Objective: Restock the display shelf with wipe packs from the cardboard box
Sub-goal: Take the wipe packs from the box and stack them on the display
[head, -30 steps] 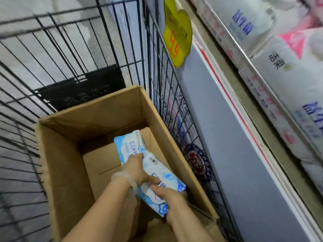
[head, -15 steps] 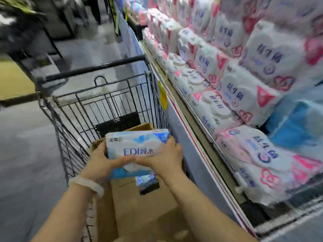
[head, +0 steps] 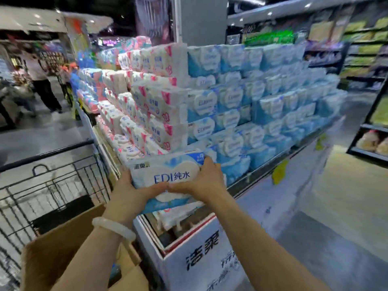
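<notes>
Two hands point(head: 130, 196) point(head: 206, 181), one held wipe pack point(head: 168, 173), one cardboard box point(head: 63, 248).

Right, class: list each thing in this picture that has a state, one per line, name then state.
wipe pack: lifted, held by both hands, near the shelf's corner
left hand: grips the pack's left end
right hand: grips the pack's right end
cardboard box: open, in the cart
display shelf: stacked with packs

The wipe pack point(head: 168, 175) is glossy printed plastic film. The cardboard box point(head: 63, 244) is matt brown. The cart point(head: 42, 185) is dark metal wire.
</notes>
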Demonstrator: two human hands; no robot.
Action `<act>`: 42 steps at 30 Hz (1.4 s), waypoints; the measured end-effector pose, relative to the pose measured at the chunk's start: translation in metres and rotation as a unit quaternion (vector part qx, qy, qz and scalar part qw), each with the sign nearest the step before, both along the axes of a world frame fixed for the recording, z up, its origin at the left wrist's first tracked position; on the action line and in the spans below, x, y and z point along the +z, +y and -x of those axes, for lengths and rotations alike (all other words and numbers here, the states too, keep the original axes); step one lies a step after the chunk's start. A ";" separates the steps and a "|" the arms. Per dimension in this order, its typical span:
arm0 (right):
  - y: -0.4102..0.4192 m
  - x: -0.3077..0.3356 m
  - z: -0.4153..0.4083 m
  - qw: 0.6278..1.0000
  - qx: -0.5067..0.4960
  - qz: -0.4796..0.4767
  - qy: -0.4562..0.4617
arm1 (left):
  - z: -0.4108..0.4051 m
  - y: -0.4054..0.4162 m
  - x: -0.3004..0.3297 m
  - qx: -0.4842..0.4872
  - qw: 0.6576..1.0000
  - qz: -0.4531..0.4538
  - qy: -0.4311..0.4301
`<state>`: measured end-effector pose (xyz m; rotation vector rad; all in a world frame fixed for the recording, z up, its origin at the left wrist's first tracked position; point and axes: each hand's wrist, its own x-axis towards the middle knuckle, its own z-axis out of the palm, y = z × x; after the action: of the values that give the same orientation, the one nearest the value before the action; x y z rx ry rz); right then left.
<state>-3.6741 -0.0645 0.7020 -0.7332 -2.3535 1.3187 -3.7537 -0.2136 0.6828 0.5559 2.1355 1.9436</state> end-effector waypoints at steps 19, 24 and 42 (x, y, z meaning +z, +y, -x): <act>0.319 0.029 0.035 0.994 -0.094 0.035 0.048 | 0.052 0.341 0.026 -0.048 0.995 -0.054 0.070; 0.388 0.045 0.085 0.998 -0.030 -0.013 0.055 | 0.087 0.398 0.028 -0.016 0.993 -0.091 0.068; 0.500 0.027 0.141 0.860 0.175 -0.467 -0.112 | 0.089 0.481 0.007 0.161 0.952 0.158 0.208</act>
<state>-3.8150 0.4351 0.7286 -0.1431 -2.9484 0.0403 -3.8424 0.2671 0.6902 0.6325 2.8935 1.6782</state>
